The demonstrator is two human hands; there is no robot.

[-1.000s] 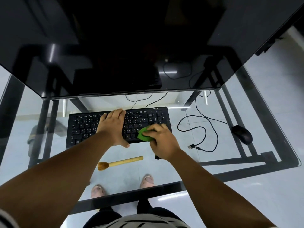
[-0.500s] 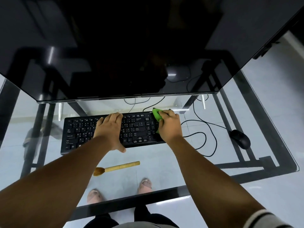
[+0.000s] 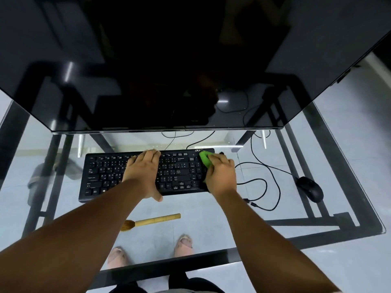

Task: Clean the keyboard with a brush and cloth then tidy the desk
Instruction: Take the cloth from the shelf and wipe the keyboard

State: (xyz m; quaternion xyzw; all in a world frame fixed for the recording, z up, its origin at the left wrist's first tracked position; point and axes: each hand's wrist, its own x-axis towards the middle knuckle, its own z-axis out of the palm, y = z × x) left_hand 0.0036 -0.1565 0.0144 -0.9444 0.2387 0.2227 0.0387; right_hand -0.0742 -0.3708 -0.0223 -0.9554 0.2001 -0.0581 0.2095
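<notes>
A black keyboard (image 3: 110,174) lies on the glass desk (image 3: 211,225) below the monitor. My left hand (image 3: 143,172) rests flat on the middle of the keys, fingers together, holding nothing. My right hand (image 3: 221,174) presses a green cloth (image 3: 206,158) against the keyboard's right end, near its far corner. A bamboo-handled brush (image 3: 152,221) lies on the glass in front of the keyboard, bristles to the left, apart from both hands.
A large dark monitor (image 3: 169,70) overhangs the far side of the desk. A black mouse (image 3: 310,188) sits at the right, with a looping cable (image 3: 268,187) and a loose plug between it and the keyboard. My feet show through the glass.
My right hand has carried the green cloth from the keyboard's near right edge up to its far right corner. My left hand has stayed on the keys. The brush has not moved.
</notes>
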